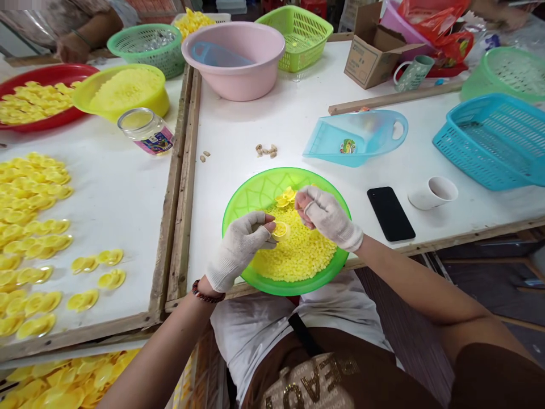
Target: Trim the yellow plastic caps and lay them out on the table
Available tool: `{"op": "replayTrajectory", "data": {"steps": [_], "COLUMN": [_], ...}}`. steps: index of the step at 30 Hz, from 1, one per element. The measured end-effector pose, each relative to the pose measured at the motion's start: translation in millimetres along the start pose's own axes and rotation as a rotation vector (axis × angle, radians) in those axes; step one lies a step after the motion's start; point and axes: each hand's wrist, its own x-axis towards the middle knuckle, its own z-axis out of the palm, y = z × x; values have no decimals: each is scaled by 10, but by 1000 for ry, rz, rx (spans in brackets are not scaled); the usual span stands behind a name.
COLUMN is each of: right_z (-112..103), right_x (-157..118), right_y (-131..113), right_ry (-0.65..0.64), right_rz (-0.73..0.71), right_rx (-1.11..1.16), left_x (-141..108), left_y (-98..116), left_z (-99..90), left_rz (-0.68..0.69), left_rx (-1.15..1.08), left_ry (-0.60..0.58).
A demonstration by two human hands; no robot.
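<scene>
Small round yellow plastic piece [280, 229]: one side covered by the left hand [244, 241] in a white knit glove.
Right hand in a white knit glove [327, 216]: anything between its fingertips too small to tell.
Bright green round plastic bowl [249, 190]: floor largely hidden under small yellow pellets [300, 258].
Red round plastic tray [49, 123]: cut off by the left edge.
Turquoise slotted plastic basket [470, 156]: cut off by the right edge.
Clear plastic jar [142, 132]: label wording unreadable.
Brown shirt [383, 375]: cut off by the bottom edge.

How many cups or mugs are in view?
2: a white cup right of the black phone, and a green mug beside the cardboard box. Others may be hidden farther back.
</scene>
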Motion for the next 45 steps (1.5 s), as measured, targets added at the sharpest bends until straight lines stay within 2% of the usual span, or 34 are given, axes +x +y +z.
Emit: {"op": "replayTrajectory", "data": {"steps": [3,5,8,11,15,19,23,26,29,32,34,36,38,42,45], "right_z": [-120,-107,23,141,94,-6,69,108,36,-70,-106,-104,-72,-2,-20], "right_x": [-101,-122,-98,-60,-73,-115,-83,-51,-68,-86,-49,42,170,445,593], "right_y": [88,104,90,83,85,74,71,25,-74,-161,-182,-175,-147,-1,210], "right_ry": [-168,-201,-171,-200,-246,-223,-220,-318,-423,-499,-499,-447,-395,-316,-241], "right_rz": [-166,-294,-380,-453,-536,-477,-473,-406,-225,-96,-108,-174,-242,-281,-271], "right_rx": [-511,-705,-745,-821,-854,-785,-840,-989,-1123,-1232,-1257,-1259,-1290,-1525,-1663], "left_x": [-13,-7,5,-2,-17,-10,-8,-13,-24,-50,-72,-92,-112,-213,-385], "left_y": [13,8,-12,-28,-42,-42,-22,-25,-36,-16,31,105,198,389,490], "left_z": [-50,-55,-32,-8,-23,-37,0,5,-25,-67,-125,-244,-447,-1088,-1573], "left_rz": [132,175,197,241,222,210,242,250,240,207,173,163,165,119,69], "left_rx": [197,245,229,263,223,204,291,345,319,187,87,50,78,144,164], "left_ry": [113,132,95,103,146,160,154,175,189,177,171,192,299,659,826]}}
